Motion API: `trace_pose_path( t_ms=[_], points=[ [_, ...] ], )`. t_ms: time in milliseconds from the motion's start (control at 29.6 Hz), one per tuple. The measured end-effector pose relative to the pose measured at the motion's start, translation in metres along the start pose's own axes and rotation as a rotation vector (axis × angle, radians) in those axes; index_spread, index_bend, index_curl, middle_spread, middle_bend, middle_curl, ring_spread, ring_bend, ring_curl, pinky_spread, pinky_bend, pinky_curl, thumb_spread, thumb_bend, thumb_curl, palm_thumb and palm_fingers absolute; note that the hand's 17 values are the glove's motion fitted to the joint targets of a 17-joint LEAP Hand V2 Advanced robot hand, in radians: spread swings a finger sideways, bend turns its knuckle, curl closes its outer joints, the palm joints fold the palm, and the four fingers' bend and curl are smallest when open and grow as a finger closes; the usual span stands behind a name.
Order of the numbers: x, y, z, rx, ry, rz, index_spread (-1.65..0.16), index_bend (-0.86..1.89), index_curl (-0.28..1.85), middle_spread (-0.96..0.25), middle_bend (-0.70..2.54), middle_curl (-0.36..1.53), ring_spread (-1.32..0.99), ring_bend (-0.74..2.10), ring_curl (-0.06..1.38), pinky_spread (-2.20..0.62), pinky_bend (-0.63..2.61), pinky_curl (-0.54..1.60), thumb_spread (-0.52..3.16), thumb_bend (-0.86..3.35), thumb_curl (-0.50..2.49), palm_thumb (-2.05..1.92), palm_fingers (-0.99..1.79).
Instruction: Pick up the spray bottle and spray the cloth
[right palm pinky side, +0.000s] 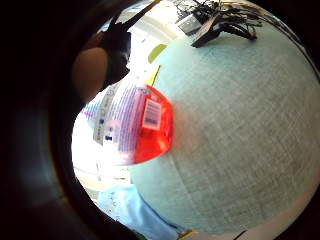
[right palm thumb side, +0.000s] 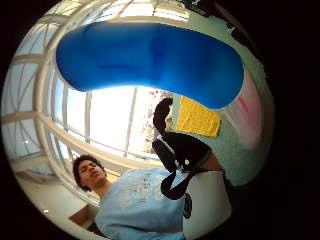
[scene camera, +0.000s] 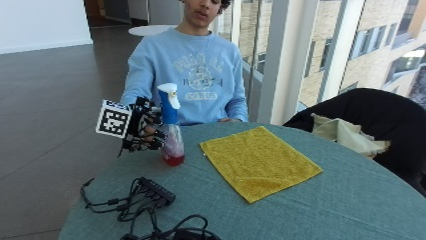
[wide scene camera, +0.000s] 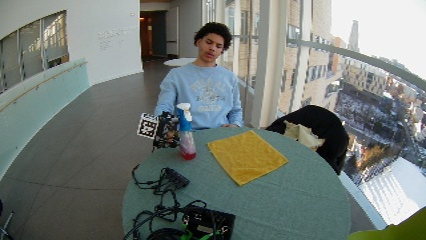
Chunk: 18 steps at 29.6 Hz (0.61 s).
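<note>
fingers (scene camera: 152, 131) curled round spray bottle (scene camera: 170, 125) | bottle upright | nozzle toward cloth (scene camera: 258, 161)

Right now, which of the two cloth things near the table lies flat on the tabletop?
The yellow cloth, spread flat beside the spray bottle. The pale cloth lies crumpled on the black chair instead.

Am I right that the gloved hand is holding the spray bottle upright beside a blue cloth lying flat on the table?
Not quite: the cloth is yellow, not blue, as the outside view shows. The rest stands: the gloved right hand grips the spray bottle upright beside the cloth, which lies flat on the table.
</note>
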<state>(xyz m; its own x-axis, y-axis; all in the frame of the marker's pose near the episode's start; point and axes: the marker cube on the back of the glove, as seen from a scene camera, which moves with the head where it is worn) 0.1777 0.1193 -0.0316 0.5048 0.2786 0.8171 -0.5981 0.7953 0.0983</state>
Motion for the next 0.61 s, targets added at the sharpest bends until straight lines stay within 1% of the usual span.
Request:
trace_pose_path(
  t_ms=[169,371,506,607],
  points=[
    [-0.004,-0.014,0.007,0.034,-0.038,-0.017,-0.39,0.11,0.15,-0.08,0.32,0.39,0.0,0.42,0.33,0.17,0.48,0.36,0.97,-0.01,0.28,0.58,0.55],
    [-0.01,-0.021,0.016,0.081,-0.029,-0.001,-0.38,0.1,0.16,-0.07,0.35,0.4,0.0,0.46,0.33,0.19,0.44,0.35,0.97,0.01,0.3,0.67,0.64],
    [-0.011,-0.023,0.021,0.123,-0.003,-0.005,-0.37,0.11,0.17,-0.06,0.35,0.4,-0.01,0.46,0.33,0.2,0.45,0.34,0.97,0.0,0.32,0.72,0.73],
    [-0.01,-0.025,0.023,0.159,0.003,-0.025,-0.35,0.15,0.2,-0.06,0.38,0.41,-0.03,0.49,0.34,0.19,0.4,0.33,0.97,0.0,0.33,0.76,0.9]
  ],
)
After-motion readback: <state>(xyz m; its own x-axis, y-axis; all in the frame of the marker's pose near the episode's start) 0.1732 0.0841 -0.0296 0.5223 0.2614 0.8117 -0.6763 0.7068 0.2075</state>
